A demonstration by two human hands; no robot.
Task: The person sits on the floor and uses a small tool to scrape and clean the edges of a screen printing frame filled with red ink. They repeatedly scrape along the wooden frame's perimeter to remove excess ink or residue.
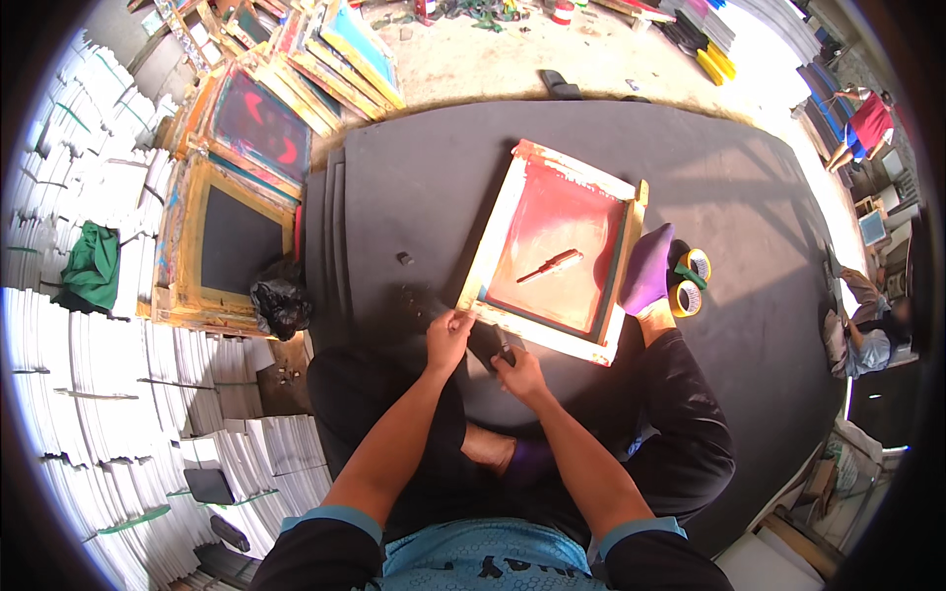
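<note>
On the dark grey sheets [414, 197] before you lies a wooden frame [492, 231] with red mesh [576, 212], turned slightly askew, a slim red-handled tool [554, 265] resting on the mesh. Your left hand [448, 340] is at the frame's near left corner, its fingers curled together — whether they pinch the wood itself, you cannot tell from here. Your right hand [519, 374] sits just beside it, below the near rail, curled around a small dark item [506, 347] too small to make out. Your purple-socked foot [648, 268] is against the frame's right side, and beyond it stand two yellow-rimmed tape rolls [685, 298]. To your left — past a crumpled black bag [280, 300] — more frames [179, 251] lean near stacked white sheets [94, 369].
</note>
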